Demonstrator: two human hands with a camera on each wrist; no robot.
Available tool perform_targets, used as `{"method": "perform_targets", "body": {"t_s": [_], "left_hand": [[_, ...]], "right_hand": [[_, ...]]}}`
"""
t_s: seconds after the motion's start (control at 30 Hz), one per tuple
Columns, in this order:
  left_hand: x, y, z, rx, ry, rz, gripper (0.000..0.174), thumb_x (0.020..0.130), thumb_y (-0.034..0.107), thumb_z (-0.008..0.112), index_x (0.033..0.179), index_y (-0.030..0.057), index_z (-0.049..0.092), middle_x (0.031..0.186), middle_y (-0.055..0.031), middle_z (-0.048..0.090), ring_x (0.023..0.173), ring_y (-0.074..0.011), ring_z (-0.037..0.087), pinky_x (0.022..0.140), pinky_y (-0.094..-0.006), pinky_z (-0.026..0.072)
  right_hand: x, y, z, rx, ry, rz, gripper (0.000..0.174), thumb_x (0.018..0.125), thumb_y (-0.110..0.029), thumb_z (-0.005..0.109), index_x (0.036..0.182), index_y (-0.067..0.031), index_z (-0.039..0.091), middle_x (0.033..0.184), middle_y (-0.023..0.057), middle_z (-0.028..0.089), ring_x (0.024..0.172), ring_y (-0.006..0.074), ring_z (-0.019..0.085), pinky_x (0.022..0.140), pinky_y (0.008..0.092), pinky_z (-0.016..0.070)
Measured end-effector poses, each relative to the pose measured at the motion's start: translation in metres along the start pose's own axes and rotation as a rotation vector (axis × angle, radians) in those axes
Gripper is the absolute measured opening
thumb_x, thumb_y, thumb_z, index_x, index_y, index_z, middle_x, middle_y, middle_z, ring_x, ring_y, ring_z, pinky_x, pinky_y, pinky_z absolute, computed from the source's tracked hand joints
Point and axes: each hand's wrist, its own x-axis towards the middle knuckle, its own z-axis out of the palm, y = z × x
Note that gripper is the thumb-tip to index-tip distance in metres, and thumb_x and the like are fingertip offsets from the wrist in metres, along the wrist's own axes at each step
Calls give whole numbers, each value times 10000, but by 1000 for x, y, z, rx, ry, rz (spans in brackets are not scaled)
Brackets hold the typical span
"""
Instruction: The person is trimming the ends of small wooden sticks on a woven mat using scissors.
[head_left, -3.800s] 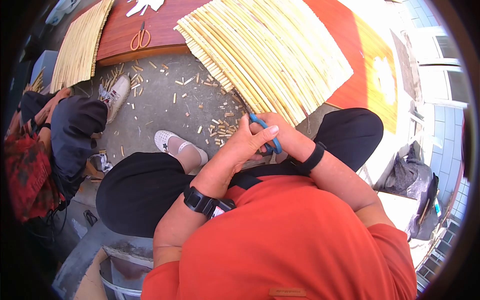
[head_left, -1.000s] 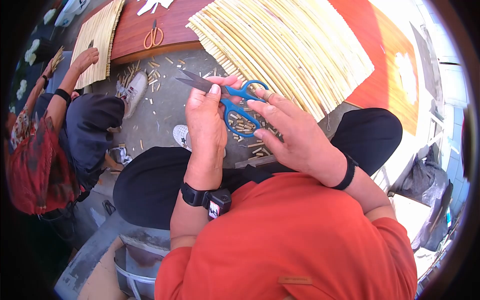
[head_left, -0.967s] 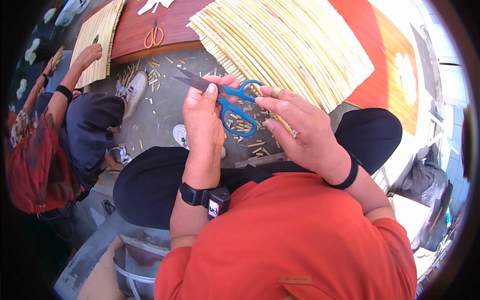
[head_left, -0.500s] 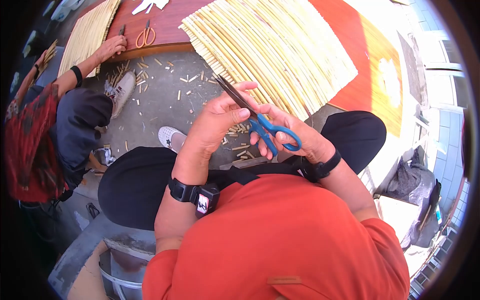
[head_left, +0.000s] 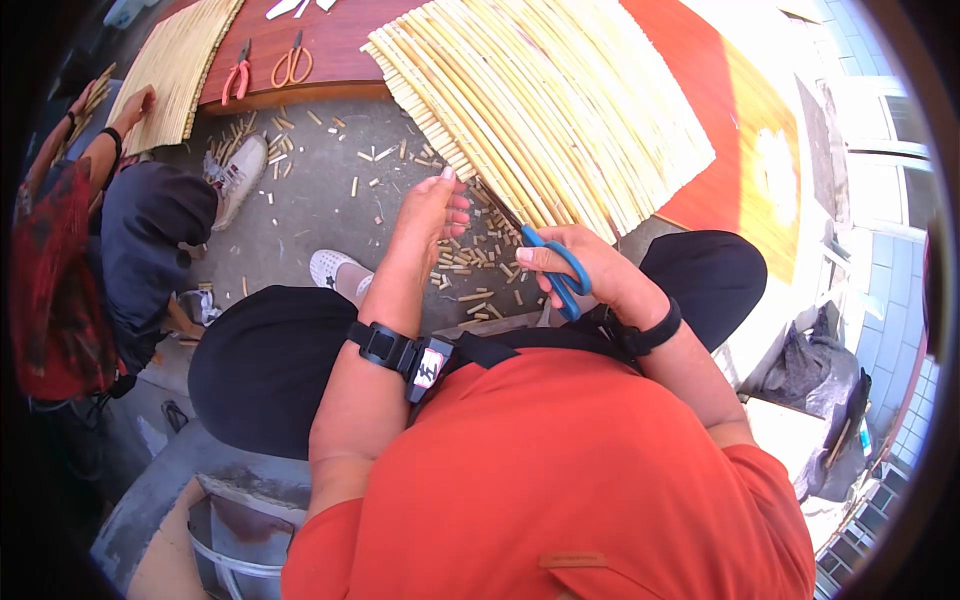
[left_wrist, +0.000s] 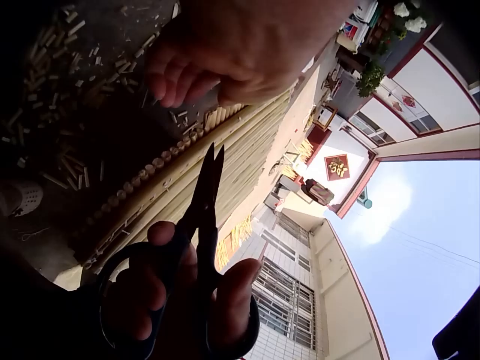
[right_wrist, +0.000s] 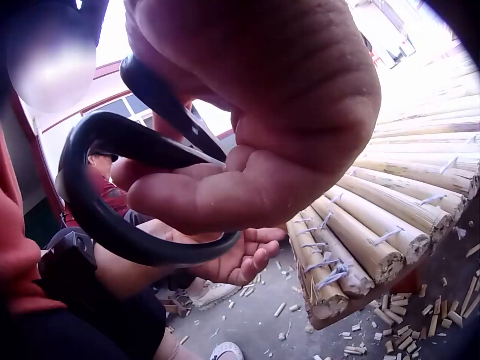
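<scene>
My right hand (head_left: 590,262) holds blue-handled scissors (head_left: 578,280), with fingers through the handle loops. Their blades (left_wrist: 206,187) show slightly parted in the left wrist view, beside the edge of a stick mat (head_left: 550,110). This mat of pale sticks lies on the red-brown table, and its near edge reaches toward my hands. In the right wrist view, white thread (right_wrist: 330,274) is tied around its stick ends. My left hand (head_left: 428,215) hovers off the mat's left corner, its fingers loosely bent and holding nothing.
Orange-handled scissors (head_left: 293,66) and red-handled pliers (head_left: 237,78) lie on the table (head_left: 340,45). A second stick mat (head_left: 175,75) is at left, under another person's hand (head_left: 135,108). Cut stick pieces (head_left: 480,262) litter the floor. A grey bag (head_left: 810,360) stands at right.
The scissors passed from my left hand into my right; my left hand moved away, to the left. The other person's hand left the red-handled pliers on the table and went back to the second mat.
</scene>
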Motion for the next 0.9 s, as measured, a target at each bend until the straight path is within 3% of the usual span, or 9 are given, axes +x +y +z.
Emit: {"method": "perform_targets", "body": {"t_s": [0.1, 0.17, 0.63, 0.73, 0.9], "left_hand": [[1, -2, 9, -13, -87, -52, 257, 943, 298, 498, 955, 54, 579, 795, -34, 580, 650, -109, 552, 559, -262, 470], [6, -7, 9, -17, -116, 45, 241, 940, 292, 505, 912, 65, 582, 742, -20, 578, 609, -98, 545, 546, -254, 466], [10, -10, 11, -4, -91, 83, 174, 920, 223, 533, 841, 74, 574, 682, -4, 569, 546, -87, 529, 501, -230, 450], [11, -11, 12, 22, -79, 91, 171, 919, 215, 528, 835, 74, 574, 673, -4, 567, 531, -87, 524, 492, -228, 446], [8, -7, 14, 35, -57, 89, 171, 916, 209, 523, 829, 72, 576, 672, -6, 569, 522, -88, 522, 489, -226, 446]], "right_hand": [[0, -5, 3, -38, 7, 59, 330, 851, -364, 642, 807, -49, 555, 600, 5, 528, 444, 91, 522, 417, 201, 407], [5, -2, 3, -37, 14, 48, 322, 850, -356, 643, 816, -46, 560, 600, 5, 528, 445, 90, 521, 416, 201, 406], [22, 3, 5, -44, 49, 29, 250, 843, -287, 659, 851, -52, 574, 595, -8, 516, 435, 76, 501, 399, 194, 392], [23, 3, 8, -24, 62, 9, 232, 804, -255, 676, 818, -48, 571, 580, 6, 518, 417, 100, 504, 380, 229, 402], [27, 9, 13, -207, 139, 15, 154, 818, -192, 641, 821, -59, 563, 564, -7, 496, 411, 76, 475, 378, 218, 391]]}}
